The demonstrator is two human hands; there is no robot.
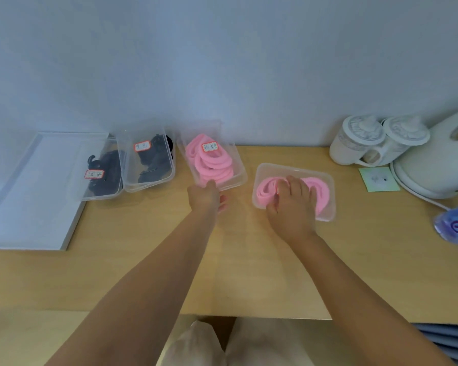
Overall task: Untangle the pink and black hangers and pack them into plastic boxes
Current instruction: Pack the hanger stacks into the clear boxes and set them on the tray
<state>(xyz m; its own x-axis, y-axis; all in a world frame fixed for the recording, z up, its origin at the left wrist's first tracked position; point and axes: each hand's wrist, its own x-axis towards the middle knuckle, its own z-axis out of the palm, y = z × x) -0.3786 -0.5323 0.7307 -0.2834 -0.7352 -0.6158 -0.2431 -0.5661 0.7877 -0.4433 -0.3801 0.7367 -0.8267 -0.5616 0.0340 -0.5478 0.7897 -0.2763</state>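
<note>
Four clear plastic boxes stand along the back of the wooden table. Two lidded boxes on the left (97, 175) (147, 159) hold black hangers. A third lidded box (212, 157) with a red-edged label holds several pink ring-shaped hangers. My left hand (205, 196) rests at that box's front edge, fingers loosely curled, holding nothing that I can see. An open box (325, 180) to the right contains pink hangers (266, 191). My right hand (294, 204) presses down on them with fingers spread.
A white tray (32, 191) lies at the far left. Two white lidded mugs (365, 143), a white kettle (439, 159) with its cord, and a green note (378, 179) stand at the right. A blue-purple packet (455, 228) sits at the right edge.
</note>
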